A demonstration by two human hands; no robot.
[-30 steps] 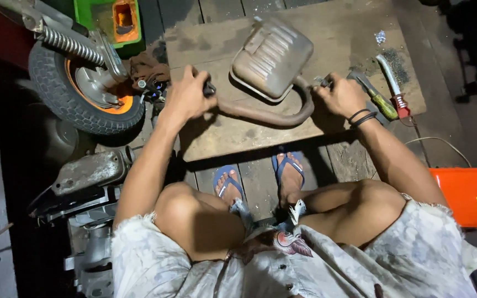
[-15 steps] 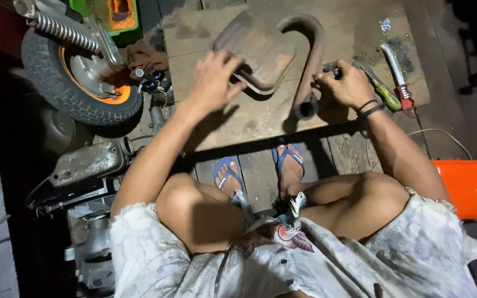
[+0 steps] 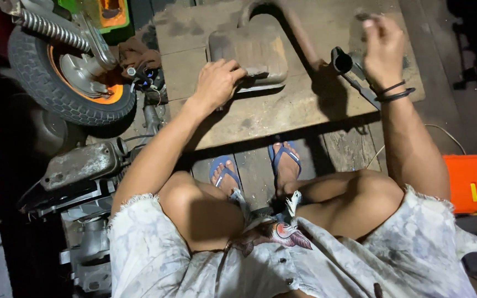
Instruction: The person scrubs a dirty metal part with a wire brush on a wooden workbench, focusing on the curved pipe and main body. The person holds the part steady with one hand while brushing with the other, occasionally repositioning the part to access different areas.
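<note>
Fig.: seated person w/ knees apart, blue flip-flops [image 3: 255, 168] on plank floor, working over a low wooden board [image 3: 282, 110] that serves as counter. Left hand [image 3: 216, 83] lies palm-down, fingers curled over the near edge of the exhaust muffler [image 3: 249, 52], gripping its box-shaped body, which rests flat on the counter. Right hand [image 3: 382, 47] is raised above the counter's right side, fingers loosely pinched; whether it holds anything cannot be told (blurred). Curved pipe [image 3: 299, 33] runs from the muffler's far end round to an open mouth [image 3: 340, 60] just beside the right wrist. Handling, judged: sheet steel, rigid, moderately heavy, rusty/dusty so not slippery; best held by body edge plus pipe bend. Far left: small wheel [image 3: 64, 83] w/ orange rim, engine parts [image 3: 81, 165]; right: orange case [image 3: 473, 182]
</note>
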